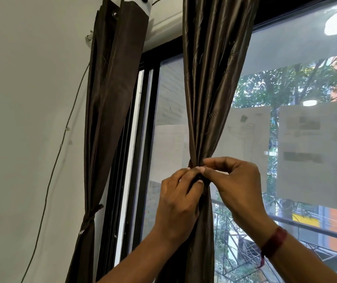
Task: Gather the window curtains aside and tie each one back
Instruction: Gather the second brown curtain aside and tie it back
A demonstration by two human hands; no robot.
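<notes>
Evidently knotting: the left hand [176, 198] and right hand [237, 184] pinch the tie [198, 177] round the curtain [208, 88], cinching its folds together.

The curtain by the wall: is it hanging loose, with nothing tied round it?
No, a thin tie cinches the curtain by the wall low down.

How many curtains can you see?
2. The left curtain hangs by the wall, tied low down. The middle curtain hangs before the window, left hand and right hand pinching it. Others may be hidden.
</notes>
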